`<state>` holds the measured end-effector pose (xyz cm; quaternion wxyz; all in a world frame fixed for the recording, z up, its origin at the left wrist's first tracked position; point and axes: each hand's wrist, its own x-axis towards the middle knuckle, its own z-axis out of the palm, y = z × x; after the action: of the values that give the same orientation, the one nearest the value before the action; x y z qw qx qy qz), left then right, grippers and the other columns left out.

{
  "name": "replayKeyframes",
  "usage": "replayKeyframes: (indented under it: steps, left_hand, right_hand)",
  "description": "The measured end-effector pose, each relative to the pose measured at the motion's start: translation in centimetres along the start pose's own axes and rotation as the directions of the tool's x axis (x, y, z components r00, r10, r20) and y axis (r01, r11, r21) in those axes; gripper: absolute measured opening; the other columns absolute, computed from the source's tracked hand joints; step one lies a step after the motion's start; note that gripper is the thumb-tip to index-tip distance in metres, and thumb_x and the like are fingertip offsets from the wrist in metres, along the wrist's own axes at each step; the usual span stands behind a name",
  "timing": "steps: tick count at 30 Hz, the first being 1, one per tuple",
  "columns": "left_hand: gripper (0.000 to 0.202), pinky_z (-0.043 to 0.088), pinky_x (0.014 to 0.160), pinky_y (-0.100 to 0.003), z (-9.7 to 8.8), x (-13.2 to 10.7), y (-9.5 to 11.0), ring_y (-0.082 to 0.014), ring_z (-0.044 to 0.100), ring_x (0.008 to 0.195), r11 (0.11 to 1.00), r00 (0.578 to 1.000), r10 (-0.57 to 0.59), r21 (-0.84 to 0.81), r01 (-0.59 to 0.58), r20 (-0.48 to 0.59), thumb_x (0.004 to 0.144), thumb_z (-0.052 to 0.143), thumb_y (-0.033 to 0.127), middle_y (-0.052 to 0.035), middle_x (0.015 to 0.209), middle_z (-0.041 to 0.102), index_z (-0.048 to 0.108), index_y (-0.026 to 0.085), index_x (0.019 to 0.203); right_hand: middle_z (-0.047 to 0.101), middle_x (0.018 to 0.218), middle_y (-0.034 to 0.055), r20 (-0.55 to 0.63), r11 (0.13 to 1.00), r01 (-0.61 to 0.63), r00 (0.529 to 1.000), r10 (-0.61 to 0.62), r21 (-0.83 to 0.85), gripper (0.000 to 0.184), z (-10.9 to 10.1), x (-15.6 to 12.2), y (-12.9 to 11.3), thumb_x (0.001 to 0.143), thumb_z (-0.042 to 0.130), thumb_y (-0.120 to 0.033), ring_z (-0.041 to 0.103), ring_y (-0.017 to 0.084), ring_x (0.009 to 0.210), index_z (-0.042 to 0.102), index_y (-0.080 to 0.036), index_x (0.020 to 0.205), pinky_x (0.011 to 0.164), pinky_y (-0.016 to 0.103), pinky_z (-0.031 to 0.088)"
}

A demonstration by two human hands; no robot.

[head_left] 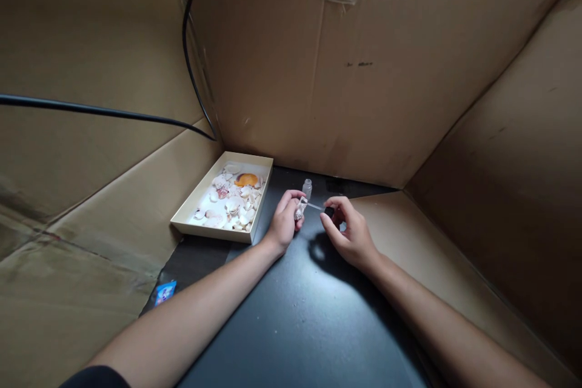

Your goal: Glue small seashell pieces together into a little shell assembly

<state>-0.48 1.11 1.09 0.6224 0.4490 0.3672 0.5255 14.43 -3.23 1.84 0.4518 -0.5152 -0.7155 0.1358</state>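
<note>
Pinched in the fingers of my left hand [285, 218] is a small whitish shell [300, 208], partly covered by the fingers. My right hand [348, 230] grips the black cap [329, 211] of a dropper between thumb and fingers. From the cap a thin clear stem [314, 206] runs left, its end at the shell; whether it touches cannot be made out. A small clear glass bottle [307, 188] without a cap stands upright just behind my left fingers.
To the left, a shallow cream box [182, 225] holds several seashells and one orange shell [246, 179]. A blue packet [165, 293] lies near my left forearm. Cardboard walls [364, 103] enclose the dark table [282, 327]. Black cables [91, 109] hang at upper left.
</note>
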Motion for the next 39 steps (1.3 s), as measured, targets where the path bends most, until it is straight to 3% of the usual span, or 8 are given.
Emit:
replayKeyframes:
  steps: [5,10,15,19,23,27,39]
  left_hand:
    - [0.018,0.021,0.040,-0.019,-0.05,-0.04,0.09,-0.0038,0.035,0.040,1.000,1.000,0.019,0.012,-0.019,0.024,0.079,0.044,0.024,0.0048,0.064,0.044,0.054,0.017,0.091]
    - [0.020,0.020,0.041,-0.018,-0.02,0.06,0.00,-0.0030,0.034,0.042,1.000,1.000,0.008,-0.027,-0.008,0.000,0.077,0.048,0.024,0.0059,0.065,0.041,0.053,0.017,0.095]
    - [0.009,0.020,0.042,-0.017,-0.06,0.21,-0.19,-0.0023,0.034,0.043,0.999,1.000,0.000,-0.037,0.000,-0.004,0.077,0.047,0.022,0.0059,0.066,0.043,0.046,0.018,0.084]
    - [0.006,0.021,0.042,-0.018,-0.16,0.19,-0.27,-0.0035,0.035,0.043,1.000,1.000,-0.009,-0.024,0.010,0.018,0.077,0.045,0.022,0.0063,0.064,0.042,0.043,0.019,0.081]
    - [0.005,0.020,0.043,-0.018,-0.28,0.14,-0.33,-0.0041,0.035,0.044,1.000,0.999,-0.005,-0.023,0.006,0.040,0.076,0.045,0.021,0.0064,0.061,0.039,0.040,0.019,0.077]
    - [0.010,0.022,0.044,-0.018,-0.31,0.12,-0.33,-0.0047,0.034,0.045,1.000,0.998,0.006,-0.029,-0.004,0.065,0.077,0.045,0.023,0.0064,0.058,0.035,0.038,0.019,0.071]
    - [0.017,0.022,0.044,-0.018,-0.40,0.18,-0.42,-0.0050,0.032,0.045,1.000,0.995,0.023,-0.005,-0.023,0.099,0.078,0.046,0.026,0.0056,0.058,0.034,0.036,0.019,0.066]
  right_hand:
    - [0.051,0.068,-0.0025,-0.026,0.998,0.009,1.000,-0.011,-0.057,0.012,-0.12,0.04,-0.11,0.086,0.055,-0.029,0.048,0.012,0.057,0.052,-0.021,0.095,0.057,0.024,0.040]
    - [0.053,0.073,-0.0012,-0.022,0.998,0.058,0.998,-0.058,-0.001,0.016,-0.12,0.01,0.01,0.088,0.054,-0.028,0.049,0.012,0.059,0.055,-0.020,0.101,0.059,0.024,0.042]
    - [0.056,0.077,0.0006,-0.059,0.999,0.027,0.998,-0.028,-0.017,0.015,-0.10,0.09,0.07,0.088,0.054,-0.028,0.050,0.012,0.060,0.056,-0.020,0.100,0.059,0.025,0.042]
    - [0.057,0.078,0.0012,-0.013,0.999,0.042,0.999,-0.042,-0.013,0.016,-0.08,0.06,0.04,0.088,0.053,-0.029,0.051,0.012,0.060,0.056,-0.020,0.102,0.059,0.025,0.042]
    - [0.056,0.079,0.0012,-0.068,0.998,0.045,0.997,-0.047,-0.034,0.013,-0.08,0.05,0.03,0.087,0.054,-0.027,0.050,0.012,0.060,0.056,-0.020,0.099,0.060,0.025,0.042]
    - [0.056,0.078,0.0011,-0.016,0.998,0.069,0.998,-0.069,-0.001,0.016,-0.09,0.00,0.02,0.088,0.053,-0.028,0.051,0.012,0.060,0.056,-0.021,0.102,0.059,0.025,0.042]
    - [0.054,0.071,-0.0007,-0.050,0.995,0.024,0.998,-0.028,-0.092,0.010,-0.17,0.08,-0.12,0.088,0.053,-0.028,0.048,0.012,0.058,0.056,-0.021,0.093,0.059,0.025,0.040]
